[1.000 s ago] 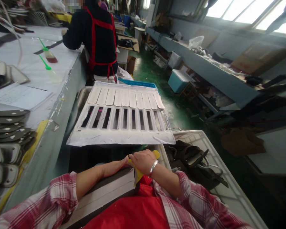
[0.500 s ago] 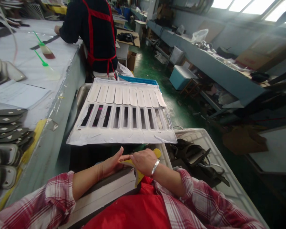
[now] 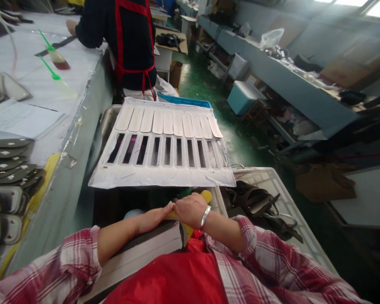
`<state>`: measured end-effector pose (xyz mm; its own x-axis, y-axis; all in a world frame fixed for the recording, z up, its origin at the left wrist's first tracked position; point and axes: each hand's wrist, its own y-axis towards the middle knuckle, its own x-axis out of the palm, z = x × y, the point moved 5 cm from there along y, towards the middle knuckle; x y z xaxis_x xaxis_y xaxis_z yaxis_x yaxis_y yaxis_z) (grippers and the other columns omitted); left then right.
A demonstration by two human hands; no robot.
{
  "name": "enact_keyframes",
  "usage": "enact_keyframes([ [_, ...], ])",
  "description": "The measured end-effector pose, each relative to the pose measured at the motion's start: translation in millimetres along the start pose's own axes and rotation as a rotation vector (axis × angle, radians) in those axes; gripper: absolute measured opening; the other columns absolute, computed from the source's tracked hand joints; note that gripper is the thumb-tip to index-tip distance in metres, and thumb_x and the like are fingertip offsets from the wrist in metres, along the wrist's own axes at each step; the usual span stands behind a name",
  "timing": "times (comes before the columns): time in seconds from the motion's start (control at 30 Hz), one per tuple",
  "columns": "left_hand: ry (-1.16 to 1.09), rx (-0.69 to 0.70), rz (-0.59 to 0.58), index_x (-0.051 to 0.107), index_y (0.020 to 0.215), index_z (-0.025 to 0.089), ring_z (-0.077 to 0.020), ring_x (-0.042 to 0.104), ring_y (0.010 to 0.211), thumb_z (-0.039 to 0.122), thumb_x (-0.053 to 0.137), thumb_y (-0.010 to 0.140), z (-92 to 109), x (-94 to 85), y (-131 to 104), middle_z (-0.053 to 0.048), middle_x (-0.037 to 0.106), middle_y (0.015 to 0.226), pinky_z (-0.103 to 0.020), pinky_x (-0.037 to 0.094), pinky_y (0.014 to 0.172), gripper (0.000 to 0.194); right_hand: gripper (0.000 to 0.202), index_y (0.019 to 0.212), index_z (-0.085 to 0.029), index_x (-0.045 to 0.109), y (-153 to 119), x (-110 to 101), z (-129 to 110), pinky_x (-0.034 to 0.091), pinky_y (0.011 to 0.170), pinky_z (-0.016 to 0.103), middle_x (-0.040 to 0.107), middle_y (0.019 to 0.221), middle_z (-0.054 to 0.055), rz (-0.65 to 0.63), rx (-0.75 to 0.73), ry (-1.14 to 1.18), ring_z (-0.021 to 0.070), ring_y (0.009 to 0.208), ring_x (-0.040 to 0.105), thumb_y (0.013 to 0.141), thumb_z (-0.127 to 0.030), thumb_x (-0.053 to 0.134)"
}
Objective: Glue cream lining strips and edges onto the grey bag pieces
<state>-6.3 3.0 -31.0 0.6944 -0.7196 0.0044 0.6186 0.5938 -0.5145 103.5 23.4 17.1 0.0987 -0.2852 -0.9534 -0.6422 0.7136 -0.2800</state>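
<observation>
One yellow piece (image 3: 206,196) gripped beside one thick block (image 3: 148,253)

Head view: your right hand (image 3: 191,209) wraps the yellow piece at the thick block's end. Your left hand (image 3: 152,219) stretches over that block, fingertips meeting your right; whether they pinch anything, I cannot tell.

The right fingers (image 3: 183,210) hide the middle of a yellow tool (image 3: 206,196). A red apron (image 3: 167,278) and the left sleeve (image 3: 77,255) cover part of a thick block (image 3: 152,245), so not all of it shows. The other person (image 3: 133,42) is cut off by the top edge, so the head is out of sight. The left edge chops off some shiny plates (image 3: 12,231). Writing on the paper (image 3: 22,120) is too small to read, and the far box (image 3: 348,67) is blurry.
</observation>
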Motion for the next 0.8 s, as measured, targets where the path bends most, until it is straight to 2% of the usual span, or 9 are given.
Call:
enact_keyframes([
  [0.13, -0.002, -0.062, -0.006, 0.055, 0.121, 0.018, -0.0248, 0.045, 0.116, 0.067, 0.021, 0.082, 0.8, -1.7, -2.9, -0.002, 0.061, 0.117, -0.032, 0.026, 0.102, 0.071, 0.046, 0.072, -0.018, 0.063, 3.5, 3.5, 0.2, 0.037, 0.062, 0.030, 0.068, 0.074, 0.006, -0.027, 0.001, 0.005, 0.0191, 0.070, 0.063, 0.093, -0.035, 0.026],
  [0.33, -0.025, -0.169, 0.012, 0.065, 0.106, 0.018, -0.0239, 0.055, 0.096, 0.068, 0.020, 0.082, -2.4, -0.9, -4.0, -0.002, 0.068, 0.094, -0.032, 0.036, 0.089, 0.071, 0.053, 0.078, -0.018, 0.063, 1.4, 9.7, 0.5, 0.041, 0.061, 0.032, 0.068, 0.074, 0.007, -0.088, 0.081, 0.016, 0.0211, 0.069, 0.064, 0.094, -0.038, 0.017],
  [0.47, -0.006, -0.115, 0.057, 0.067, 0.097, 0.016, -0.0227, 0.054, 0.088, 0.066, 0.024, 0.082, -6.2, -0.2, 1.5, -0.002, 0.066, 0.089, -0.032, 0.037, 0.084, 0.068, 0.045, 0.078, -0.019, 0.063, -2.3, 8.9, -1.1, 0.042, 0.061, 0.033, 0.067, 0.072, 0.008, -0.068, 0.109, 0.029, 0.0226, 0.069, 0.064, 0.093, -0.038, 0.024],
  [0.6, 0.080, -0.009, 0.018, 0.067, 0.076, 0.017, -0.0205, 0.053, 0.077, 0.061, 0.025, 0.085, -2.3, 2.5, 5.7, -0.002, 0.064, 0.074, -0.029, 0.037, 0.078, 0.062, 0.037, 0.079, -0.019, 0.062, -7.8, 9.9, -3.7, 0.041, 0.061, 0.033, 0.067, 0.073, 0.007, -0.056, 0.127, 0.041, 0.0222, 0.069, 0.064, 0.091, -0.038, 0.032],
  [0.7, 0.082, 0.052, 0.026, 0.061, 0.061, 0.019, -0.0177, 0.049, 0.065, 0.057, 0.028, 0.086, 2.4, 2.8, 6.1, 0.001, 0.055, 0.057, -0.027, 0.037, 0.071, 0.056, 0.039, 0.080, -0.019, 0.062, -12.1, 10.6, -3.4, 0.041, 0.063, 0.033, 0.067, 0.075, 0.008, -0.023, 0.169, 0.044, 0.0215, 0.071, 0.064, 0.092, -0.036, 0.029],
  [0.8, 0.091, 0.081, 0.037, 0.057, 0.056, 0.019, -0.0164, 0.047, 0.061, 0.054, 0.031, 0.087, 2.9, 2.6, 5.9, 0.002, 0.050, 0.053, -0.026, 0.036, 0.068, 0.053, 0.041, 0.080, -0.020, 0.061, -12.8, 10.6, -3.4, 0.040, 0.062, 0.032, 0.067, 0.075, 0.007, 0.001, 0.157, 0.043, 0.0210, 0.070, 0.064, 0.093, -0.034, 0.025],
])
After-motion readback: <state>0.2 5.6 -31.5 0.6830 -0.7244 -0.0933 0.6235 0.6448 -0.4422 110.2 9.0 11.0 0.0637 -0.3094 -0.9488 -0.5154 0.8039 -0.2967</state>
